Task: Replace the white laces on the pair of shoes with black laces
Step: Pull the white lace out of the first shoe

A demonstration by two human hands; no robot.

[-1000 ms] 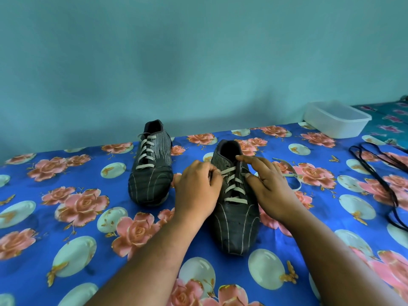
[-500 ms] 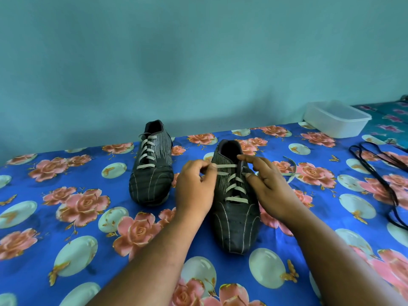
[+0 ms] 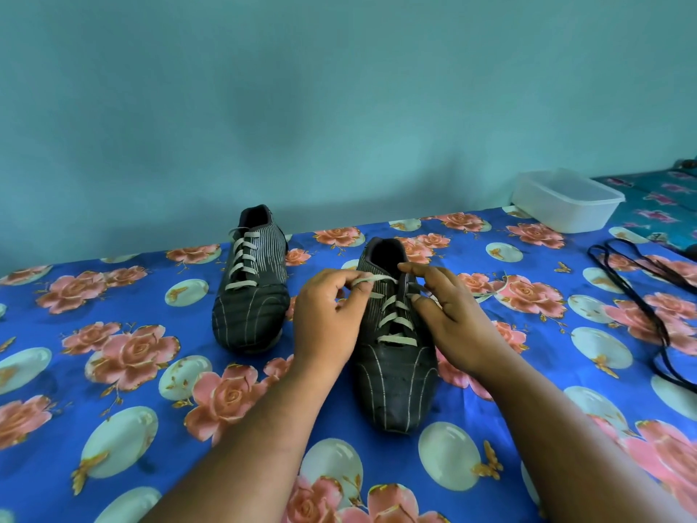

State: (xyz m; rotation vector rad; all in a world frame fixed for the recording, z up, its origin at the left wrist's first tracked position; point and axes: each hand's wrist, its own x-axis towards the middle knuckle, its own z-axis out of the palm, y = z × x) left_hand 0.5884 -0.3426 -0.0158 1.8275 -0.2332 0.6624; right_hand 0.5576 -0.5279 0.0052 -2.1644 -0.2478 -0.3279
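Pinching the top run of white lace (image 3: 371, 280) on the nearer shoe (image 3: 394, 345) with the left hand (image 3: 327, 318), right hand (image 3: 449, 315) loosely spread alongside, black laces (image 3: 641, 296) far right, risked jamming it in an eyelet if yanked.

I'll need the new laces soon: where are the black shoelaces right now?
In the head view, the thin black shoelaces lie loose on the blue floral cloth at the far right edge, right of the nearer black shoe, in front of the white plastic tub.

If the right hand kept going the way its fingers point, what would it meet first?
Probably the left hand, which pinches the white lace: the right hand points leftward across the near shoe. Depth is unclear.
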